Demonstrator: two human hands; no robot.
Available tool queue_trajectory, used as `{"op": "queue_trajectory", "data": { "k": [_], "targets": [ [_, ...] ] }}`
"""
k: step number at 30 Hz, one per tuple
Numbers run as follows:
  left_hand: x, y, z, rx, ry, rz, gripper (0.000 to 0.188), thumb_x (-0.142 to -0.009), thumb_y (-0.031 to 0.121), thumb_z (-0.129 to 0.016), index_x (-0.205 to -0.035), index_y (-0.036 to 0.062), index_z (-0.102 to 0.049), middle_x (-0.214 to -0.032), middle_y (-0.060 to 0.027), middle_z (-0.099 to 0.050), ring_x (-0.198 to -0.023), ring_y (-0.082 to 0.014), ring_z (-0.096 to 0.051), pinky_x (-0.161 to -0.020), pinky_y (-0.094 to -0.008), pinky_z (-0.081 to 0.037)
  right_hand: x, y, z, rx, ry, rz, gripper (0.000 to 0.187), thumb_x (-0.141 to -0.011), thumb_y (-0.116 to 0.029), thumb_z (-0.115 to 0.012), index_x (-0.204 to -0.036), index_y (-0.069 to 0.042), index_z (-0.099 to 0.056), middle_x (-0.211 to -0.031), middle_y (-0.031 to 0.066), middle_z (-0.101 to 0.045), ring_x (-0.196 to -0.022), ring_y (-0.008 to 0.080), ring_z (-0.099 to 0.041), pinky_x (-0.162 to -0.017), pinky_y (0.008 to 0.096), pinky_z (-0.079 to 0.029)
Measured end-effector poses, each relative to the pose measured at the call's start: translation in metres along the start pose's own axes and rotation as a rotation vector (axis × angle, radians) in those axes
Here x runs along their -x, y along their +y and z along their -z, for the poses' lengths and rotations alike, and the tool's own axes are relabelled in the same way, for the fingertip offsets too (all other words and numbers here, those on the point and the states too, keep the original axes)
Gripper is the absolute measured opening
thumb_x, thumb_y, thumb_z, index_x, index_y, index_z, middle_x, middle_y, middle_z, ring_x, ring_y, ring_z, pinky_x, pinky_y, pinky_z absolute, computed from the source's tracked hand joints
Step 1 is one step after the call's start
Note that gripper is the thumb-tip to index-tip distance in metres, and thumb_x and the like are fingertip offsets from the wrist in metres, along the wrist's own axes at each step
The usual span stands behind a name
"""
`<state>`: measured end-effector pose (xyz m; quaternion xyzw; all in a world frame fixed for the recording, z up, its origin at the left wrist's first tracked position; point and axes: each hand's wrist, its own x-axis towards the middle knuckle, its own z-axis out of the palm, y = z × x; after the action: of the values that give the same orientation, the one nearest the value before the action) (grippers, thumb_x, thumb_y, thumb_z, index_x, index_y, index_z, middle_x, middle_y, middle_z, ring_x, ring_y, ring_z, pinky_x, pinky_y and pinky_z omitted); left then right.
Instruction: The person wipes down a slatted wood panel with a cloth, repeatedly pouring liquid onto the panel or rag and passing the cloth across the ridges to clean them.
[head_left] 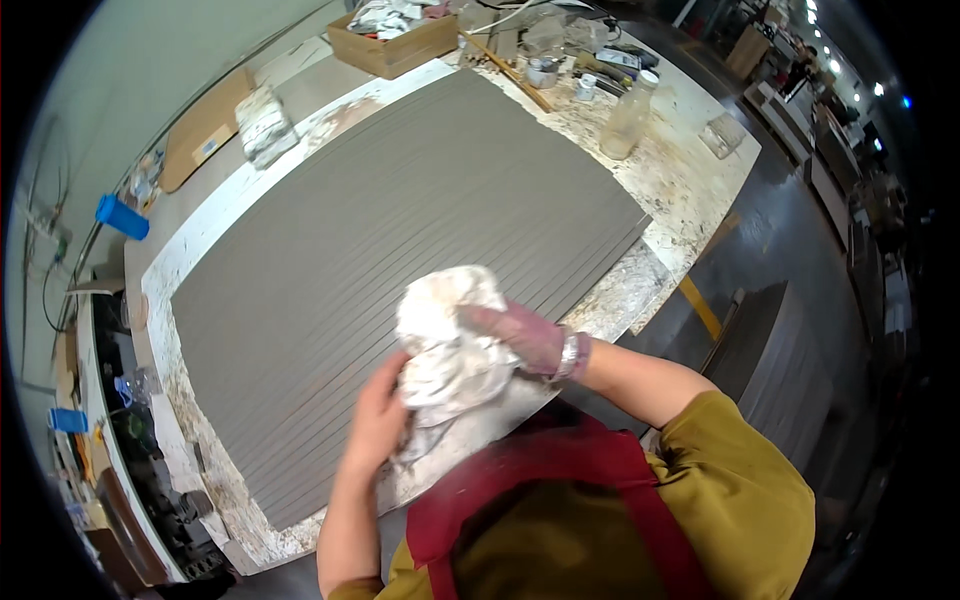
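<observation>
A crumpled white rag (445, 345) with faint stains is bunched between my hands, over the near edge of the work. My right hand (525, 338), in a dusty purplish glove, grips its right side with the thumb across the top. My bare left hand (380, 412) holds the lower left edge, its fingertips partly hidden by the cloth. Beneath lie many long grey strips (400, 190), set side by side and covering most of the white, stained table (690, 205).
A cardboard box (400, 50) of rags stands at the far edge, with a folded cloth bundle (264, 128) left of it. A cloudy plastic bottle (628, 120), a wooden stick (505, 70) and small jars sit at the far right. A blue cup (122, 216) is far left.
</observation>
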<state>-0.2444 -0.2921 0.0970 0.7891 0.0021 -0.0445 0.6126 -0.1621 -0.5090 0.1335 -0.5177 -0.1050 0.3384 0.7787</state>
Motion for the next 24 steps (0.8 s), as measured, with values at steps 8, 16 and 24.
{"op": "queue_trajectory", "data": {
  "k": [8, 16, 24],
  "targets": [
    [-0.134, 0.097, -0.125, 0.072, -0.044, -0.183, 0.022, -0.093, 0.019, -0.056, -0.086, -0.0023, -0.058, -0.068, -0.0135, -0.052, -0.063, -0.019, -0.05, -0.06, -0.0327, -0.042, 0.134, -0.062, 0.22, 0.024, 0.605, 0.225, 0.035, -0.09, -0.02, -0.06, -0.119, -0.002, -0.056, -0.108, 0.0072, -0.063, -0.097, 0.0156, -0.061, -0.086, 0.0291, -0.049],
    [-0.193, 0.19, -0.235, -0.249, -0.434, -0.418, 0.029, -0.083, 0.026, -0.071, -0.08, 0.0009, -0.056, -0.068, -0.0118, -0.053, -0.059, -0.0229, -0.058, -0.056, -0.0367, -0.045, 0.144, -0.13, 0.29, 0.528, 0.473, 0.389, 0.075, -0.085, -0.041, -0.065, -0.142, -0.002, -0.035, -0.134, 0.0132, -0.05, -0.123, 0.0232, -0.047, -0.104, 0.0355, -0.035],
    [-0.25, 0.176, -0.273, -0.198, -0.445, -0.847, 0.018, -0.085, 0.019, -0.063, -0.087, 0.0019, -0.061, -0.087, -0.0166, -0.055, -0.088, -0.0348, -0.054, -0.078, -0.0422, -0.044, 0.112, -0.091, 0.354, -0.056, 0.27, 0.263, 0.058, -0.09, -0.031, -0.06, -0.135, 0.0, -0.041, -0.13, 0.0106, -0.052, -0.117, 0.0206, -0.049, -0.102, 0.0346, -0.037]
  ]
}}
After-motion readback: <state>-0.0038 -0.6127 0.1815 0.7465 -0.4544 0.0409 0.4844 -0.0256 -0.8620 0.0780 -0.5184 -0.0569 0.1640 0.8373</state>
